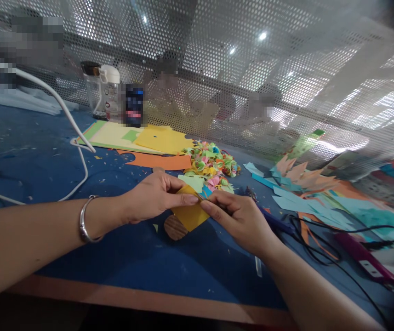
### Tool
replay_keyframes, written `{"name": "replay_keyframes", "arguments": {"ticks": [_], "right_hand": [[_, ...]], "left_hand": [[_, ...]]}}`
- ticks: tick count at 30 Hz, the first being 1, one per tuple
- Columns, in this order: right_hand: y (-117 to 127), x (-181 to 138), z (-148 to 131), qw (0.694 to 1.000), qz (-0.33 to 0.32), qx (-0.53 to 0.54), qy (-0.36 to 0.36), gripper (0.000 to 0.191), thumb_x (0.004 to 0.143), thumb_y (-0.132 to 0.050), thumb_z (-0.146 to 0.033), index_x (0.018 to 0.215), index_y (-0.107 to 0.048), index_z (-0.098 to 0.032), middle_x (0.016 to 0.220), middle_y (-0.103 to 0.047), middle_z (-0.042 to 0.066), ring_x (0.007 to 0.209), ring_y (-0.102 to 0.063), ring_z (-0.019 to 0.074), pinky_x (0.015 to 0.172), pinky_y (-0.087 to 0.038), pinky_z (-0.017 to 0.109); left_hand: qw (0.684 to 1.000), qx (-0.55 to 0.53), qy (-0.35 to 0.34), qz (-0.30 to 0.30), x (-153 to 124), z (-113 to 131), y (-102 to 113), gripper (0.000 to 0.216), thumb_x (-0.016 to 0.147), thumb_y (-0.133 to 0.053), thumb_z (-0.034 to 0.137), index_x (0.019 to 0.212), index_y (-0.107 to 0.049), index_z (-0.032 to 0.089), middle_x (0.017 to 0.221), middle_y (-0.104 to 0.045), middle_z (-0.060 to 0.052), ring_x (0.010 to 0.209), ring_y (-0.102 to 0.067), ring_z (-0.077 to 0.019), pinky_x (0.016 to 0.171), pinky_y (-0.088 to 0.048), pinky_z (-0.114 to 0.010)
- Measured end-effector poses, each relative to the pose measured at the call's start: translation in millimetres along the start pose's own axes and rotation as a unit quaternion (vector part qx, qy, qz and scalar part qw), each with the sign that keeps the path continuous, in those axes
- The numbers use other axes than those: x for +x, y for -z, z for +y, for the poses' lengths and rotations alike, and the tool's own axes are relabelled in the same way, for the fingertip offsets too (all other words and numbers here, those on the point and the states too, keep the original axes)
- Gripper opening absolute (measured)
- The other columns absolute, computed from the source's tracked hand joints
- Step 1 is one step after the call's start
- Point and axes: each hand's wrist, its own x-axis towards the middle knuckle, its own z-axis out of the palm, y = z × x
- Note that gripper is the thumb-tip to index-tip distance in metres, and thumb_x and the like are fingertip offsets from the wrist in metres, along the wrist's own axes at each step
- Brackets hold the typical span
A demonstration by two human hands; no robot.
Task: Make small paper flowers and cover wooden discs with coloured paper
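A yellow paper square (190, 215) is pinched at its upper edge between the thumb and forefinger of the left hand (148, 197) and the fingertips of the right hand (238, 216). It is held just above the blue work mat (45, 165) and a round wooden piece (175, 227). Its fold appears only begun. A heap of small folded paper shapes (210, 165), seemingly finished, is seen just behind. Uncut sheets (141, 138) are stacked farther back, and teal and orange offcuts (307, 197) are spread to the right.
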Motion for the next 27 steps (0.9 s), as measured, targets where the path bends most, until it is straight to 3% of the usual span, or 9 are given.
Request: {"name": "replay_keyframes", "arguments": {"ticks": [12, 27], "right_hand": [[0.2, -0.6, 1.6, 1.000, 0.003, -0.006, -0.009, 0.044, 0.095, -0.050, -0.051, 0.064, -0.049, -0.020, 0.059, -0.039, -0.004, 0.056, -0.036, 0.0112, 0.052, -0.028, 0.026], [-0.1, -0.6, 1.1, 1.000, -0.006, 0.002, -0.004, 0.043, 0.095, -0.049, -0.051, 0.066, -0.053, -0.020, 0.060, -0.040, -0.003, 0.057, -0.036, 0.0116, 0.053, -0.029, 0.027]], "left_hand": [[0.999, 0.043, -0.010, 0.004, -0.6, 3.2, 2.4, 0.022, 0.080, -0.072, 0.036, 0.080, -0.077, 0.015, 0.077, -0.072, -0.002, 0.070, -0.061, -0.0122, 0.066, -0.045, -0.023], [0.999, -0.030, 0.023, -0.023, -0.9, 3.3, 0.1, 0.016, 0.077, -0.076, 0.032, 0.076, -0.077, 0.016, 0.078, -0.073, -0.003, 0.071, -0.062, -0.0126, 0.067, -0.047, -0.024]]}}
